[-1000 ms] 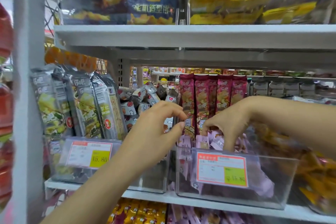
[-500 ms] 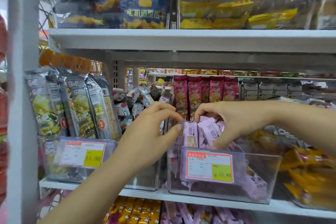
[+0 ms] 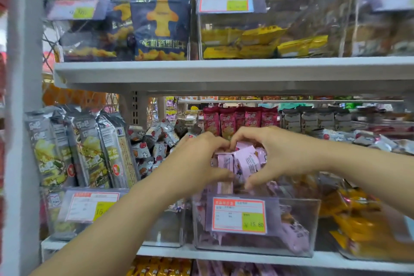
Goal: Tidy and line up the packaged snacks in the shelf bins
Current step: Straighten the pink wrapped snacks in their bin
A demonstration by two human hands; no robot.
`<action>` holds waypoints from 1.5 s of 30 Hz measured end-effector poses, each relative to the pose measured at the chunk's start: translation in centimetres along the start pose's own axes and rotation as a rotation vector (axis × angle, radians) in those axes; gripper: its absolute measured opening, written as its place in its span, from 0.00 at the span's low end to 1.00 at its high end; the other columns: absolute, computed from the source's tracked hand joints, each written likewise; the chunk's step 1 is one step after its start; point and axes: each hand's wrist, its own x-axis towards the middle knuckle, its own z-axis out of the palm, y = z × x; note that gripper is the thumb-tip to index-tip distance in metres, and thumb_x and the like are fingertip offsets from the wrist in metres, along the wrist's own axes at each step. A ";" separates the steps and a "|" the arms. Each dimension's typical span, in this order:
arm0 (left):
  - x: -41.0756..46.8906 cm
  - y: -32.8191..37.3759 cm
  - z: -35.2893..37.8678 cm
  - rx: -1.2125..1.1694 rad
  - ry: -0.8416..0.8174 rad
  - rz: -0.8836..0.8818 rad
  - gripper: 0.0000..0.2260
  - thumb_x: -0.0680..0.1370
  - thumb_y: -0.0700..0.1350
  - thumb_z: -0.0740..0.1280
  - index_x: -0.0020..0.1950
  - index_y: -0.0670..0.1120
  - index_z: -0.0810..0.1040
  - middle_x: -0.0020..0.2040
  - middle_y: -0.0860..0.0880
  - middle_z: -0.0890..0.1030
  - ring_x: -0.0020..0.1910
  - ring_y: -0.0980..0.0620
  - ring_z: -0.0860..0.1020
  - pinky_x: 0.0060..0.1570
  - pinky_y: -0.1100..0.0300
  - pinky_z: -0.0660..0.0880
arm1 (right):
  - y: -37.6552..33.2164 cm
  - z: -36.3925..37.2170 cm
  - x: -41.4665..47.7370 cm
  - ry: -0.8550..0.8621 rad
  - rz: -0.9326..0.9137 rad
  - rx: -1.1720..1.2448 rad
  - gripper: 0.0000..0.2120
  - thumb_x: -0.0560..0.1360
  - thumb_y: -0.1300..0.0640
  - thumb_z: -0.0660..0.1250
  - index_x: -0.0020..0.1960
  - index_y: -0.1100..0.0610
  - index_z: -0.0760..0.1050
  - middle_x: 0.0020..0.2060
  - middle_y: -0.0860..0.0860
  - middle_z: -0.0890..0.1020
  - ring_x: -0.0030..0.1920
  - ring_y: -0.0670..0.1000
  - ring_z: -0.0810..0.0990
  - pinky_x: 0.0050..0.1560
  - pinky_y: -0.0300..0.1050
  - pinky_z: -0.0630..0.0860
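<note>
The left hand (image 3: 197, 159) and right hand (image 3: 275, 154) both grip several pink packets (image 3: 244, 161) above one clear bin (image 3: 298, 219); its price tag (image 3: 238, 216) reads "¥15.80".

The left hand (image 3: 197, 163) and the right hand (image 3: 271, 154) hold together a bunch of pink snack packets (image 3: 243, 161), above a clear bin (image 3: 298, 226) with a price label (image 3: 239, 216) just below the hands.
</note>
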 end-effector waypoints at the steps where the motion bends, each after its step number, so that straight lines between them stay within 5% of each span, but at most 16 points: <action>1: 0.0 0.3 -0.3 -0.027 0.049 0.019 0.23 0.71 0.53 0.73 0.65 0.54 0.74 0.53 0.55 0.74 0.54 0.54 0.73 0.60 0.56 0.68 | -0.2 -0.3 -0.2 0.042 -0.005 -0.002 0.29 0.61 0.44 0.79 0.56 0.42 0.68 0.49 0.37 0.75 0.48 0.36 0.73 0.46 0.33 0.70; 7: -1.2 2.6 -2.7 -0.132 0.399 0.124 0.16 0.73 0.45 0.71 0.60 0.54 0.77 0.51 0.58 0.71 0.46 0.66 0.70 0.50 0.72 0.66 | -3.1 -2.4 -2.8 0.292 -0.054 -0.058 0.31 0.60 0.41 0.78 0.57 0.41 0.66 0.54 0.42 0.77 0.52 0.40 0.75 0.52 0.40 0.72; 10: -3.1 4.2 -4.0 -0.178 0.492 0.195 0.15 0.73 0.43 0.72 0.59 0.53 0.78 0.52 0.55 0.73 0.48 0.64 0.71 0.53 0.64 0.72 | -5.5 -3.1 -4.9 0.378 -0.076 -0.040 0.32 0.59 0.42 0.78 0.58 0.43 0.67 0.51 0.42 0.78 0.47 0.42 0.77 0.48 0.41 0.73; 13: -5.8 5.8 -4.8 -0.166 0.516 0.232 0.14 0.73 0.43 0.71 0.59 0.51 0.78 0.53 0.53 0.74 0.50 0.61 0.72 0.53 0.59 0.72 | -7.5 -2.9 -7.4 0.396 -0.080 0.003 0.31 0.59 0.42 0.77 0.57 0.41 0.66 0.47 0.36 0.76 0.44 0.33 0.75 0.43 0.31 0.71; 20: -12.1 7.1 -1.6 -0.212 0.394 0.212 0.13 0.73 0.44 0.72 0.57 0.51 0.79 0.53 0.55 0.73 0.53 0.60 0.73 0.55 0.66 0.70 | -9.8 2.7 -12.8 0.375 -0.035 0.040 0.32 0.59 0.43 0.78 0.57 0.40 0.65 0.42 0.32 0.71 0.44 0.32 0.72 0.43 0.25 0.67; 25: -15.2 6.7 1.5 -0.288 0.308 0.194 0.13 0.73 0.45 0.72 0.57 0.51 0.79 0.52 0.54 0.74 0.51 0.60 0.74 0.53 0.60 0.73 | -9.7 6.9 -14.9 0.308 -0.001 0.103 0.31 0.59 0.37 0.75 0.57 0.35 0.63 0.50 0.30 0.72 0.52 0.34 0.72 0.50 0.31 0.69; 32: -17.4 3.8 8.0 -0.221 0.211 0.142 0.13 0.73 0.48 0.72 0.57 0.50 0.78 0.55 0.58 0.72 0.54 0.64 0.72 0.56 0.79 0.61 | -7.5 13.5 -15.6 0.216 0.091 0.170 0.31 0.60 0.41 0.77 0.59 0.39 0.67 0.50 0.31 0.74 0.52 0.32 0.72 0.49 0.29 0.68; 37: -17.8 1.4 12.3 -0.205 0.182 0.050 0.12 0.73 0.54 0.68 0.55 0.56 0.71 0.55 0.58 0.73 0.53 0.58 0.74 0.52 0.62 0.71 | -4.7 18.1 -14.7 0.167 0.165 0.157 0.33 0.63 0.39 0.75 0.63 0.40 0.65 0.55 0.32 0.71 0.55 0.33 0.68 0.49 0.23 0.63; 45: -15.7 -0.9 14.3 -0.087 -0.027 -0.227 0.14 0.75 0.50 0.70 0.58 0.53 0.71 0.56 0.54 0.74 0.54 0.51 0.75 0.52 0.56 0.72 | -1.4 20.8 -11.2 0.116 0.195 0.255 0.32 0.63 0.39 0.75 0.62 0.39 0.63 0.60 0.35 0.70 0.63 0.38 0.68 0.61 0.39 0.68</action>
